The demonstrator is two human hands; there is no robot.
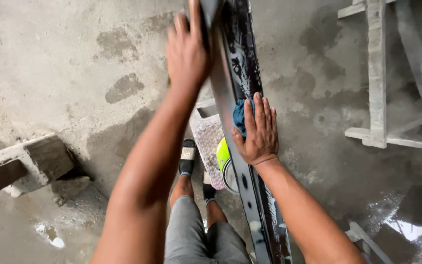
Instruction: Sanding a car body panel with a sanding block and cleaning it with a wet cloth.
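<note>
A long dark metal panel [242, 146] runs from the top of the view down past the person's knees, its glossy face streaked with white suds. The right hand [258, 132] lies flat on it, fingers spread and uncurled, pressing a blue cloth [240, 115] against the panel about midway along. The left hand [187, 51] is higher up, palm and fingers laid against the panel's left edge (whether it wraps round the edge cannot be told).

Below is a rough grey concrete floor [74, 58], blotched with damp patches and wet at the lower right. Just left of the panel, partly hidden behind it, sit a pale mesh basket [210, 146] and a round container with a yellow-green lid [224, 164]; their contents are not visible. The person's sandalled foot [187, 156] stands beside them. A wooden block [30, 161] lies at left, a dusty wooden frame [382, 78] at right.
</note>
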